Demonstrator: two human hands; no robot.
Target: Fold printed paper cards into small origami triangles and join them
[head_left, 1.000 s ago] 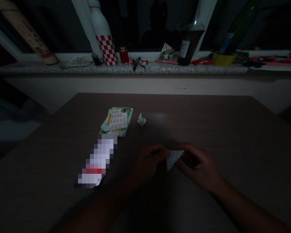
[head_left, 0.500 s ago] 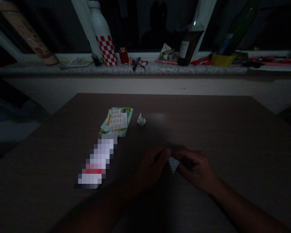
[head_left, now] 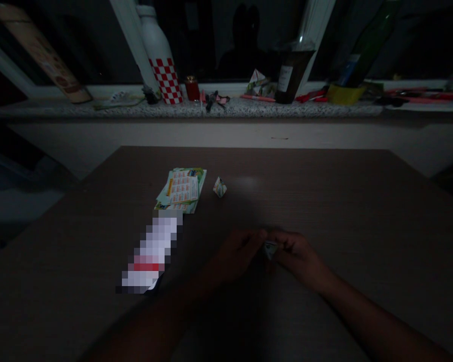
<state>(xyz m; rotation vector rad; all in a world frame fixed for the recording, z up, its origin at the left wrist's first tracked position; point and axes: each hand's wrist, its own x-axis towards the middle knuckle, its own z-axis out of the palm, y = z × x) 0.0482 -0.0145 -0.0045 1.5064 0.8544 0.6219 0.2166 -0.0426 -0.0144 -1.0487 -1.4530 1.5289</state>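
A small folded piece of printed paper (head_left: 270, 249), roughly triangular, is pinched between my two hands above the table. My left hand (head_left: 241, 254) is closed on its left corner, with thumb and fingers pressed together. On the other side, the fingertips of my right hand (head_left: 302, 257) grip the paper's right edge. Fingers and shadow hide part of it. Farther back lies a small folded paper piece (head_left: 219, 187) with pointed corners. Left of that is a stack of printed paper slips (head_left: 183, 188).
A pixelated, bright-screened phone-like object (head_left: 151, 254) lies left of my hands on the brown table (head_left: 324, 186). Along the granite sill (head_left: 234, 106) stand a red-checkered bottle (head_left: 166, 75), a small red jar (head_left: 192, 89), a dark labelled container (head_left: 289, 78) and a green bottle (head_left: 370, 48).
The paper between my hands has tilted or turned, and less of its printed face shows. My right hand has shifted slightly left, its fingers closer to my left hand.
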